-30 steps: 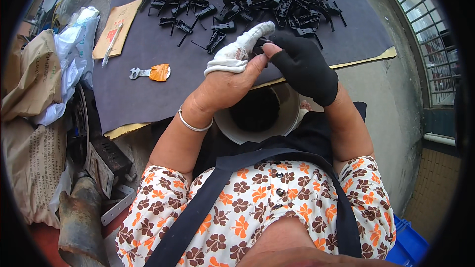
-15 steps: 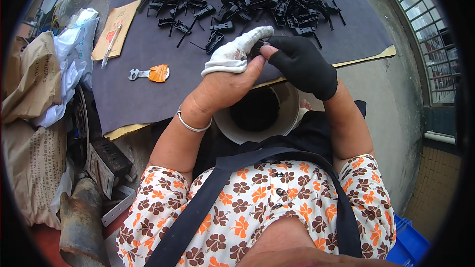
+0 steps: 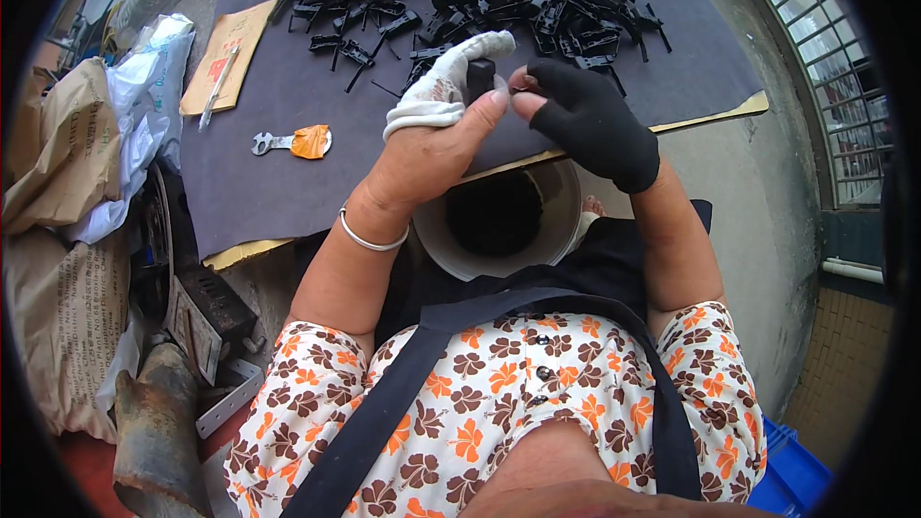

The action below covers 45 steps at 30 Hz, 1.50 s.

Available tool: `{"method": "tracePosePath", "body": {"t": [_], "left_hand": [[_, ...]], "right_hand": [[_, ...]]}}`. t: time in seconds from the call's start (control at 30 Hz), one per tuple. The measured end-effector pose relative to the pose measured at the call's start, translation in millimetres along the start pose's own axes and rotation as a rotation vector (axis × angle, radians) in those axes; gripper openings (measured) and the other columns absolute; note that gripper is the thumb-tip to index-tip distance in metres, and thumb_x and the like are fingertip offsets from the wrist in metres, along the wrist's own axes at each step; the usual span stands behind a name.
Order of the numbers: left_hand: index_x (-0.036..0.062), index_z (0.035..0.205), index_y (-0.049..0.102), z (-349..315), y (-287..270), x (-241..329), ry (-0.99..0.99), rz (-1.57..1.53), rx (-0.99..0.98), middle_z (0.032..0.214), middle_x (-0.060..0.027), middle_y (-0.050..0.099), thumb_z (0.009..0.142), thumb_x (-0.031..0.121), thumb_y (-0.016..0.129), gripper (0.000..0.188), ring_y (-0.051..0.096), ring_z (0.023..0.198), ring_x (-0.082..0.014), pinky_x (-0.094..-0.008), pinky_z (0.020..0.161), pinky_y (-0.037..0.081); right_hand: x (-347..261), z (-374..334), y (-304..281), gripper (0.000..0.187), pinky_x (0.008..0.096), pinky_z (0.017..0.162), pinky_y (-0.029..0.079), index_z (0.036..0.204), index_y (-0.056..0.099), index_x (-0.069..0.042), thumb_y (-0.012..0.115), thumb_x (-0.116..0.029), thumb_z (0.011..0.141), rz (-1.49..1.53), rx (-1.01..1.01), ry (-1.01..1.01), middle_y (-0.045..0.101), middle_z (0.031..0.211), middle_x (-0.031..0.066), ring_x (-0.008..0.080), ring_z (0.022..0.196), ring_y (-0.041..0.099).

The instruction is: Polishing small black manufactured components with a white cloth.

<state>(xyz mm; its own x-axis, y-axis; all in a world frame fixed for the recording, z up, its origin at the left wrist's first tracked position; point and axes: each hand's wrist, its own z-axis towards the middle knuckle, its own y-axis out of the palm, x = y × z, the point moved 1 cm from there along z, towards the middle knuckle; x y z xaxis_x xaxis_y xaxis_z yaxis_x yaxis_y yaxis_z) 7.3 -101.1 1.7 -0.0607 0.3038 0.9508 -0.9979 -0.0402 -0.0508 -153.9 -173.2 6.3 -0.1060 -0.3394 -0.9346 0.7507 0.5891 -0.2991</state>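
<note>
My left hand [image 3: 443, 101], in a white glove with the thumb bare, is closed round a small black plastic part [image 3: 481, 75] that stands up between thumb and fingers. Just right of it is my right hand [image 3: 593, 120], in a black glove with bare fingertips. Its thumb and forefinger are pinched together near the part, slightly apart from it; whatever lies between them is too small to make out. Beyond both hands, a heap of black plastic parts with thin stems [image 3: 480, 0] covers the far side of the dark grey table mat [image 3: 317, 194].
On the mat's left lie a wrench with an orange wrapping [image 3: 309, 142] and a brown envelope [image 3: 223, 62] with a pen [image 3: 221, 86]. A pale bucket [image 3: 561, 240] stands below the table's near edge. Paper sacks [image 3: 67, 326] and a rusty metal tube [image 3: 158, 432] are at left.
My hands have drawn apart a little, the left moving slightly left and up. The black part in the left hand has come into clearer view.
</note>
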Motion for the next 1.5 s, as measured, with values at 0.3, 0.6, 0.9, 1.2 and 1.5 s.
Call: {"method": "tracePosePath", "body": {"t": [0.3,0.6,0.9,1.2,1.5], "left_hand": [[0.0,0.13,0.035,0,0,-7,-0.31,-0.149,0.053,0.09,-0.0068,0.058,0.09,0.006,0.045,0.041,0.045,0.059,-0.0061,-0.0209,0.051,0.039],[0.0016,0.115,0.045,-4,5,1,-0.394,-0.362,-0.173,0.078,-0.0007,0.052,0.086,0.007,0.045,0.03,0.039,0.056,-0.0028,-0.0187,0.047,0.034],[-0.0011,0.105,0.048,-5,14,-8,-0.16,0.191,-0.051,0.084,-0.0112,0.056,0.081,0.003,0.048,0.024,0.054,0.073,-0.0174,-0.0273,0.071,0.045],[-0.0011,0.108,0.054,-14,7,20,0.011,0.407,-0.239,0.088,-0.0089,0.059,0.081,0.006,0.057,0.028,0.056,0.074,-0.0157,-0.0275,0.068,0.046],[0.0009,0.114,0.054,-2,3,-1,0.1,0.534,0.012,0.102,-0.0119,0.062,0.082,0.005,0.061,0.033,0.06,0.089,-0.018,-0.0278,0.077,0.047]], "right_hand": [[15,0,-7,0.02,0.0258,0.062,0.048,0.093,0.063,-0.002,0.069,-0.001,0.074,-0.412,0.041,-0.456,0.066,0.08,0.007,0.0112,0.07,0.06],[12,-2,1,0.021,0.0203,0.06,0.04,0.095,0.058,-0.003,0.067,-0.003,0.076,-0.051,0.049,-0.207,0.052,0.076,-0.0039,0.0048,0.066,0.044],[3,-5,5,0.02,0.0283,0.058,0.041,0.088,0.061,0.001,0.056,-0.018,0.087,-0.223,-0.097,0.01,0.054,0.065,0.0102,0.0134,0.059,0.049],[-3,-5,-29,0.017,0.0288,0.058,0.042,0.085,0.059,0.0,0.058,-0.016,0.085,-0.358,-0.173,0.015,0.057,0.066,0.0092,0.0124,0.061,0.051],[25,6,-21,0.026,0.0271,0.067,0.047,0.098,0.061,-0.001,0.065,-0.019,0.079,-0.579,0.07,0.011,0.064,0.081,0.0112,0.0155,0.071,0.06]]}}
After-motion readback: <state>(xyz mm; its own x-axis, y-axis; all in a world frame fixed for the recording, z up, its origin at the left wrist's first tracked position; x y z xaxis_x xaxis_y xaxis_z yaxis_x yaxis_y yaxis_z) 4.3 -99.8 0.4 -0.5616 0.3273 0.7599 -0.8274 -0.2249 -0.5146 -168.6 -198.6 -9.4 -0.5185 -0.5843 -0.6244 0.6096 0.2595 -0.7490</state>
